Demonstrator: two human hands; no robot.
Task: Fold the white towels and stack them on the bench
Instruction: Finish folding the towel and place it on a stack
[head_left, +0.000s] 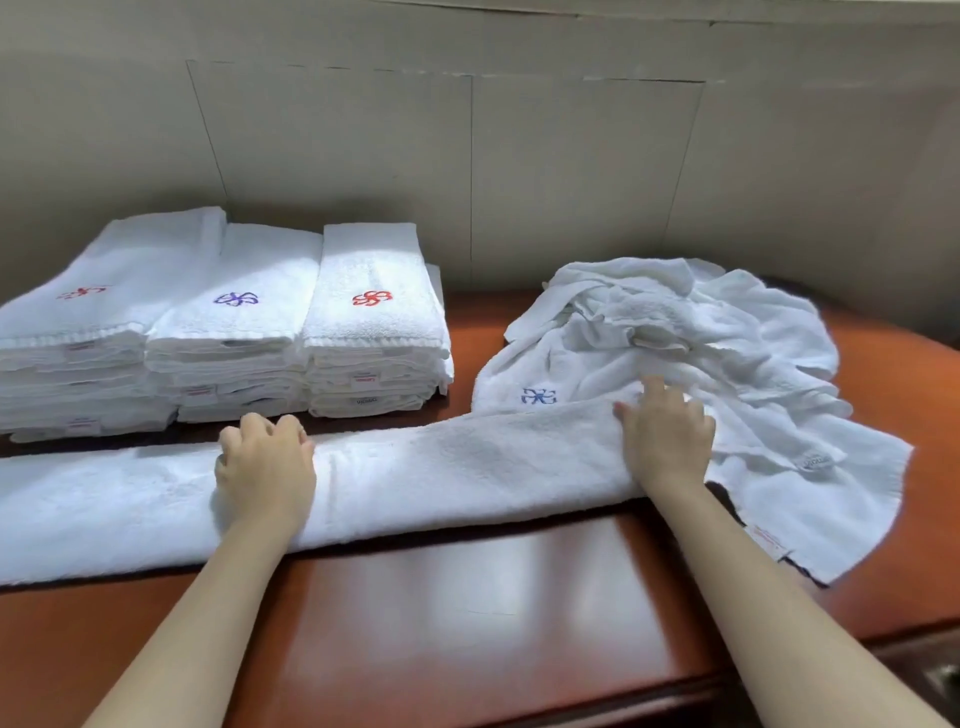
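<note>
You see white terry towels (441, 467) on a glossy reddish-brown wooden bench (467, 597); the upper-left folded stacks (223, 332) carry red and purple embroidered flowers.

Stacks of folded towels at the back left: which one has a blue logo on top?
The middle stack: its top towel bears a blue-purple logo. The left stack and the right stack both show red logos.

Two bare forearms run up from the lower edge to the left hand (265, 462) and right hand (667, 441), without visible sleeves, rings, watch or gloves.
</note>
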